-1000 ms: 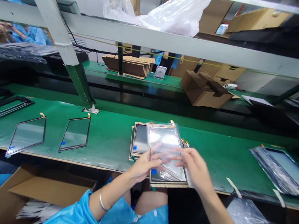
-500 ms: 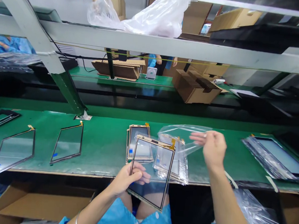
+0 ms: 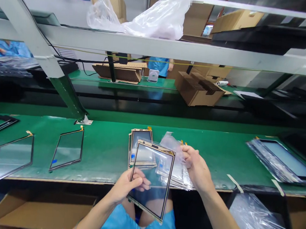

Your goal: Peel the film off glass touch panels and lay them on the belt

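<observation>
My left hand (image 3: pixel 130 186) grips a glass touch panel (image 3: pixel 151 181) by its left edge, thumb in front and fingers showing through the glass. The panel has a dark frame and is tilted above the table's front edge. At its upper right corner is my right hand (image 3: pixel 198 167), fingers pinched on a thin clear plastic film (image 3: pixel 170 141). Whether these fingers also touch the panel's corner I cannot tell. Behind the panel lie a stack of framed panels (image 3: pixel 142 136) and, to its right, a stack in clear wrapping (image 3: pixel 176 178), partly covered by my right hand and the film.
Two single panels (image 3: pixel 67 149) (image 3: pixel 13 156) lie on the green table (image 3: pixel 104 153) to the left. More wrapped panels (image 3: pixel 284 158) are at the right. A slanted post (image 3: pixel 67 93) rises at the back left. A plastic-lined bag (image 3: pixel 256 218) hangs at the front right; a carton (image 3: pixel 44 213) sits below left.
My right hand has moved left and down to the panel's corner. The film, stretched out toward the right before, is now bunched beside the panel. My left hand holds the panel much as before.
</observation>
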